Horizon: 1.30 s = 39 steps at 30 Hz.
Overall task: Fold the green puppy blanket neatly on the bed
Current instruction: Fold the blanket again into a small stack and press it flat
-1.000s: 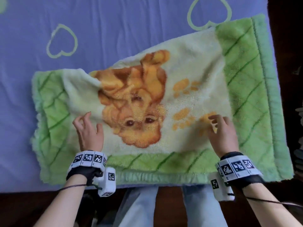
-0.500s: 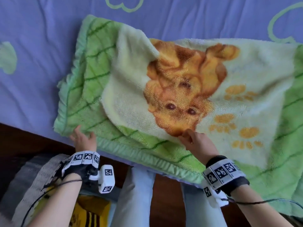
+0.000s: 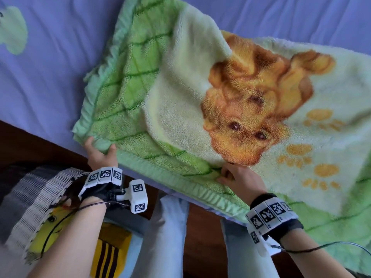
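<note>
The green puppy blanket [image 3: 180,93] lies folded on the purple bed sheet [image 3: 46,63], puppy picture facing up, its near hem along the bed's edge. My left hand [image 3: 100,154] grips the blanket's near left corner, fingers and thumb curled round the hem. My right hand [image 3: 239,177] pinches the blanket's top layer just below the puppy's chin, near the green border. Both wrists wear bands with black-and-white markers.
The bed's dark wooden edge [image 3: 204,227] runs along the bottom. A woven basket [image 3: 40,199] with yellow cloth stands on the floor at lower left. My legs in light trousers [image 3: 166,237] stand against the bed. The sheet stretches beyond the blanket to the left and top.
My left hand slid left off the blanket's top and took hold of the near left corner. My right hand moved left to below the puppy's chin. The view turned left.
</note>
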Tool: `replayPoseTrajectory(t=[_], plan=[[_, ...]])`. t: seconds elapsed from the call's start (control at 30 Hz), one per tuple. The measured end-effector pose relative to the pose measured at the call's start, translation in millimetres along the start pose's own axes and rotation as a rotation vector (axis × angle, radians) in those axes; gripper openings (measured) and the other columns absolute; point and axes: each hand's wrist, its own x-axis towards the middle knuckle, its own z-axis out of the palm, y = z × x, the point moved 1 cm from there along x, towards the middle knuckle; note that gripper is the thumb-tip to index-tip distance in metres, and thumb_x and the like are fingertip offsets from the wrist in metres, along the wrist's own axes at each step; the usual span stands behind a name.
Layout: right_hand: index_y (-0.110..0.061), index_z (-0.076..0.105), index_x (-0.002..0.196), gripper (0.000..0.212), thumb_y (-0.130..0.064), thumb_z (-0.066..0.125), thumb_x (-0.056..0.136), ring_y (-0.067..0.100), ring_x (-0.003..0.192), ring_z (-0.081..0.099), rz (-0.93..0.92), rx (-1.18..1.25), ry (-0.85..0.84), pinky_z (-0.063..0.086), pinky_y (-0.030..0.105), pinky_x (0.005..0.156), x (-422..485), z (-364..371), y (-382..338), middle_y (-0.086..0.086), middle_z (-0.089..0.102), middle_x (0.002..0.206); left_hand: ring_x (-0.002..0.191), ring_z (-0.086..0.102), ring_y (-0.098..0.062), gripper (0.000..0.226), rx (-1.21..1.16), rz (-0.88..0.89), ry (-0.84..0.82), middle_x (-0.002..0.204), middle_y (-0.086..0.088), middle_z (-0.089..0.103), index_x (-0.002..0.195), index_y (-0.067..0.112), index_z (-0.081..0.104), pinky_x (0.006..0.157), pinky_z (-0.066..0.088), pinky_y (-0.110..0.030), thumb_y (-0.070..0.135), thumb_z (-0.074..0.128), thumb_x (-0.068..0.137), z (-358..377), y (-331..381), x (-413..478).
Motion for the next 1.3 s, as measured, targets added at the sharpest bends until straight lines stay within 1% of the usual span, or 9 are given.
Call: replayPoseTrajectory(t=[0.17, 0.4, 0.47, 0.7, 0.83, 0.9, 1.0, 1.1, 1.3], plan=[[-0.026, 0.045, 0.084, 0.031, -0.052, 0.062, 0.083, 0.013, 0.074, 0.055, 0.076, -0.082, -0.026, 0.045, 0.025, 0.058, 5.0, -0.7, -11.8, -0.007, 0.057, 0.087, 0.084, 0.056, -0.020, 0.043, 0.073, 0.131, -0.075, 0.115, -0.009, 0.063, 0.121, 0.026, 0.055, 0.074, 0.041, -0.026, 0.013, 0.067, 0.082, 1.4, -8.0, 16.2], [-0.020, 0.044, 0.115, 0.056, -0.059, 0.062, 0.079, 0.018, 0.095, 0.058, 0.155, -0.273, -0.107, 0.051, 0.028, 0.075, 13.7, 1.0, -34.6, -0.002, 0.061, 0.101, 0.111, 0.049, -0.028, 0.063, 0.106, 0.035, -0.169, 0.138, -0.020, 0.034, 0.133, 0.028, 0.043, 0.096, 0.042, -0.032, 0.014, 0.071, 0.078, -0.3, -8.4, 38.7], [-0.020, 0.045, 0.112, 0.056, -0.061, 0.063, 0.078, 0.017, 0.090, 0.059, 0.185, -0.258, -0.165, 0.053, 0.030, 0.074, 18.4, -2.8, -36.6, -0.003, 0.060, 0.096, 0.107, 0.045, -0.022, 0.065, 0.065, 0.001, -0.157, 0.143, -0.018, 0.026, 0.137, 0.032, 0.037, 0.096, 0.041, -0.032, 0.018, 0.066, 0.081, -4.9, -3.4, 45.8], [-0.029, 0.053, 0.077, 0.049, -0.077, 0.047, 0.073, 0.001, 0.058, 0.058, 0.220, -0.190, -0.241, 0.046, 0.018, 0.050, 31.1, -16.2, -37.9, -0.013, 0.058, 0.068, 0.130, 0.046, -0.028, 0.076, -0.045, -0.016, -0.129, 0.142, -0.020, 0.044, 0.149, 0.008, 0.018, 0.110, 0.035, -0.034, 0.020, 0.062, 0.088, -19.2, 6.9, 97.3], [-0.031, 0.055, 0.071, 0.055, -0.079, 0.030, 0.078, 0.004, 0.054, 0.063, 0.216, -0.124, -0.260, 0.054, 0.022, 0.053, 39.5, -22.4, -44.2, -0.010, 0.063, 0.065, 0.120, 0.054, -0.033, 0.068, 0.109, 0.013, -0.209, 0.134, -0.019, 0.052, 0.147, 0.016, 0.030, 0.102, 0.044, -0.042, 0.028, 0.062, 0.088, -23.1, 4.8, 118.9], [-0.031, 0.057, 0.069, 0.058, -0.077, 0.023, 0.078, 0.007, 0.055, 0.065, 0.203, -0.069, -0.267, 0.058, 0.026, 0.060, 45.1, -24.3, -51.0, -0.008, 0.066, 0.066, 0.101, 0.062, -0.033, 0.059, 0.120, -0.020, -0.281, 0.130, -0.016, 0.053, 0.142, 0.023, 0.038, 0.079, 0.059, -0.041, 0.033, 0.061, 0.088, -23.4, 1.4, 125.0], [-0.025, 0.064, 0.075, 0.058, -0.070, 0.028, 0.086, 0.009, 0.059, 0.066, 0.198, -0.076, -0.271, 0.059, 0.030, 0.066, 56.5, -25.8, -66.2, -0.007, 0.068, 0.070, 0.084, 0.065, -0.038, 0.039, 0.139, 0.000, -0.321, 0.118, -0.018, 0.059, 0.122, 0.018, 0.052, 0.048, 0.057, -0.025, 0.033, 0.061, 0.088, -27.1, -2.8, 133.1], [-0.021, 0.068, 0.086, 0.053, -0.062, 0.034, 0.092, 0.009, 0.064, 0.067, 0.170, -0.097, -0.269, 0.059, 0.033, 0.071, 68.8, -27.3, -84.6, -0.005, 0.070, 0.076, 0.087, 0.063, -0.045, 0.027, 0.158, 0.051, -0.267, 0.100, -0.025, 0.063, 0.102, 0.008, 0.057, 0.074, 0.055, -0.052, 0.032, 0.059, 0.089, -38.0, -2.9, 137.4], [-0.022, 0.068, 0.102, 0.040, -0.050, 0.039, 0.097, 0.002, 0.069, 0.063, 0.056, -0.053, -0.201, 0.055, 0.025, 0.069, 91.3, -37.8, -124.8, -0.011, 0.068, 0.086, 0.089, 0.063, -0.035, 0.022, 0.309, 0.019, -0.287, 0.093, -0.021, 0.068, 0.093, 0.003, 0.066, 0.078, 0.044, -0.034, 0.024, 0.065, 0.084, -51.6, -5.4, 140.1]])
